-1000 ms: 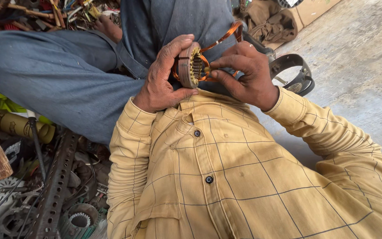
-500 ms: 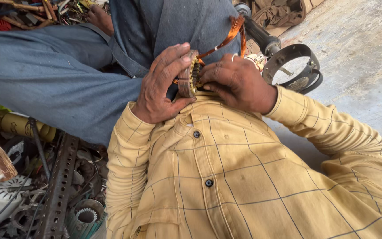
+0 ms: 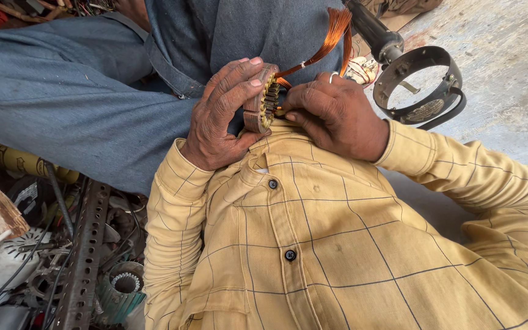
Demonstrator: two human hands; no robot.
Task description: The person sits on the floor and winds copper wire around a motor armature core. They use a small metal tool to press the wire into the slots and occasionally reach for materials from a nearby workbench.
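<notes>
While left hand (image 3: 224,119) grips stator (image 3: 263,98), right hand (image 3: 337,113) pinches its copper winding (image 3: 331,36).

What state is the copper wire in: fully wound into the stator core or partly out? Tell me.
Partly out. A bundle of copper wire arcs up from the stator core, which the left hand grips while the right hand works its slots.

The right hand (image 3: 337,113) covers the three-o'clock side of the round slotted metal motor core (image 3: 263,101); fingertips unseen. At twelve o'clock, the copper wire bundle (image 3: 336,27) meets the frame's edge.
</notes>
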